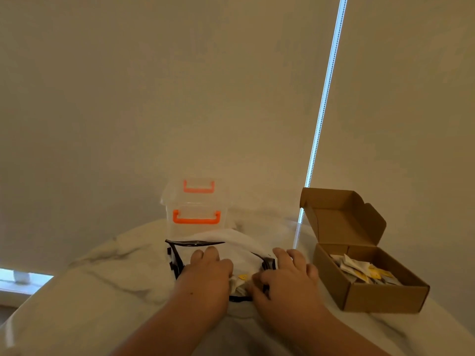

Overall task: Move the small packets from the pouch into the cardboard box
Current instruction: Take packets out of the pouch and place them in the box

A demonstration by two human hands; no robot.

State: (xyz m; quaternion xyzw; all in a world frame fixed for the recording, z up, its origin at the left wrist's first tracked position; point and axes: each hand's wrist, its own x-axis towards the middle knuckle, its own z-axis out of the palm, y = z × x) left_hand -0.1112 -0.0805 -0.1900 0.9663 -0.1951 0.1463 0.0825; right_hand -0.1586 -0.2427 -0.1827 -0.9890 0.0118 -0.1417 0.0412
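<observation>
A clear pouch (239, 249) with black edging lies in the middle of the round marble table (108, 286). My left hand (208, 269) rests on its left side, fingers curled over the edge. My right hand (285, 274) is at the pouch's mouth, fingers closed around small white and yellow packets (240, 280) that show between both hands. To the right stands an open brown cardboard box (385, 296), lid flipped up, with several white and yellow packets (365, 271) inside.
A clear plastic container with orange handles (196, 214) stands just behind the pouch. A pale roller blind fills the background, with a bright bead chain (323, 104) hanging down to the table beside the box lid.
</observation>
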